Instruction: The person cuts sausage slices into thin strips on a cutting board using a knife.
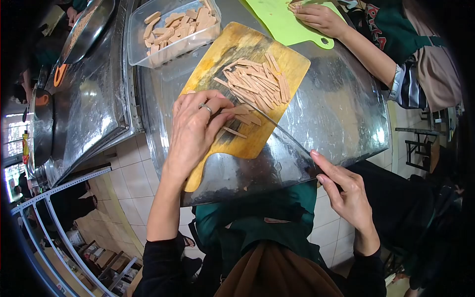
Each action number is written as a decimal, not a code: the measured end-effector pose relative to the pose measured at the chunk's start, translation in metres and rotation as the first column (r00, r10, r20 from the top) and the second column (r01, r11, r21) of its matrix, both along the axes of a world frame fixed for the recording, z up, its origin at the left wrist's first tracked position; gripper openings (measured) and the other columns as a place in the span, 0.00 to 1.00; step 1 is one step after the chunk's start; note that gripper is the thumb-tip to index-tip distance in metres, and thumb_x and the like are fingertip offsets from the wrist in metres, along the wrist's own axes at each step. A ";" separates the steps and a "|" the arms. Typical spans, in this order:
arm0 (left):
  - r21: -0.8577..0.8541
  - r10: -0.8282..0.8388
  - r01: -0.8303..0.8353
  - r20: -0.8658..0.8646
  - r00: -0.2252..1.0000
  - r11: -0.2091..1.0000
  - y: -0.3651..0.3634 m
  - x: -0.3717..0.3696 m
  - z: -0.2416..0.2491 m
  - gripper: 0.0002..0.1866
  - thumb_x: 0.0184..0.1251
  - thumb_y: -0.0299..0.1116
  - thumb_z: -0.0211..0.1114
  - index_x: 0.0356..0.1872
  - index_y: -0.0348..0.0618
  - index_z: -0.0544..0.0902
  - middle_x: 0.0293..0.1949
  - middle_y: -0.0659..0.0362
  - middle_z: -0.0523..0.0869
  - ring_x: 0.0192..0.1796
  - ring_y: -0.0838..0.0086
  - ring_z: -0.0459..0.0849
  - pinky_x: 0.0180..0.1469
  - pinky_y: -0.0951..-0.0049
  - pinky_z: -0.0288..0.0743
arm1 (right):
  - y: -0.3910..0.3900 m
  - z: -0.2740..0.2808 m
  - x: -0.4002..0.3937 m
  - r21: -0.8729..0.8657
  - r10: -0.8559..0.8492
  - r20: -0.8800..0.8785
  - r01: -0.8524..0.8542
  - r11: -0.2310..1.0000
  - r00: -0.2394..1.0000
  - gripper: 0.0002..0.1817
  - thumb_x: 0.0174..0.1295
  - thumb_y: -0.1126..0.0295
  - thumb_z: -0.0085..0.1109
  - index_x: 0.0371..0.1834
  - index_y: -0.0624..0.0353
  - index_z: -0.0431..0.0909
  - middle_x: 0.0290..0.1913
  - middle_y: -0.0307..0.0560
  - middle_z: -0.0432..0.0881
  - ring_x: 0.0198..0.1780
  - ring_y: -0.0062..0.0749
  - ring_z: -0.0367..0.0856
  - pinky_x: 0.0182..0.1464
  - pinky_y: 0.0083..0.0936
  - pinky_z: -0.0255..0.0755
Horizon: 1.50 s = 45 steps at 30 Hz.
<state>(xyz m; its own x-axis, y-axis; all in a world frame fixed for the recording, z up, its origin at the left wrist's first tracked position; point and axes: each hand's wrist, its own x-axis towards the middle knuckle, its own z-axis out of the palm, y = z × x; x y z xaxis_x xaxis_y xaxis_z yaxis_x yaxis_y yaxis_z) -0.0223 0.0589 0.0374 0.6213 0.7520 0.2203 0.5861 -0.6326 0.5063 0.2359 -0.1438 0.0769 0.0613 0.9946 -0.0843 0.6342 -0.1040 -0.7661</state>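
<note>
A worn yellow wooden cutting board lies on the steel table. On its upper half is a heap of thin pinkish-tan strips, which look like cut sausage. My left hand, a ring on one finger, has its fingertips bent and pressed on a few flat sausage slices. A loose strip lies just below them. My right hand grips a knife, index finger stretched along it; the handle is mostly hidden in the palm. The blade slants across the board between the heap and the slices, close to my left fingertips.
A clear plastic tub of thicker pinkish-tan pieces stands at the upper left. Another person's hand works on a green cutting board at upper right. Farther left are a metal wok and a second steel table.
</note>
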 end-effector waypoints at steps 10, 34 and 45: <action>0.011 -0.004 0.003 0.056 0.998 1.000 -0.007 -0.012 -0.001 0.10 0.60 0.27 0.76 0.44 0.42 0.91 0.49 0.60 0.87 0.52 0.63 0.83 0.59 0.62 0.71 | -0.002 0.001 -0.001 -0.073 0.082 0.019 -0.081 0.994 0.996 0.30 0.72 0.75 0.63 0.77 0.39 0.76 0.29 0.50 0.82 0.24 0.35 0.73 0.33 0.33 0.76; 0.121 0.100 -0.101 0.012 0.995 0.987 -0.055 -0.016 -0.024 0.22 0.59 0.24 0.74 0.56 0.48 0.89 0.58 0.65 0.84 0.58 0.68 0.80 0.66 0.53 0.70 | 0.044 0.013 -0.007 -0.152 0.246 0.156 -0.223 0.963 0.957 0.31 0.73 0.69 0.64 0.78 0.30 0.74 0.18 0.49 0.69 0.20 0.38 0.69 0.27 0.40 0.71; 0.141 0.120 -0.119 -0.002 0.993 0.983 -0.057 -0.014 -0.023 0.22 0.59 0.24 0.74 0.56 0.49 0.89 0.58 0.65 0.85 0.56 0.68 0.81 0.69 0.55 0.68 | 0.048 0.021 -0.007 -0.219 0.282 0.212 -0.236 0.947 0.936 0.35 0.69 0.73 0.66 0.78 0.31 0.74 0.18 0.46 0.67 0.19 0.33 0.70 0.24 0.38 0.72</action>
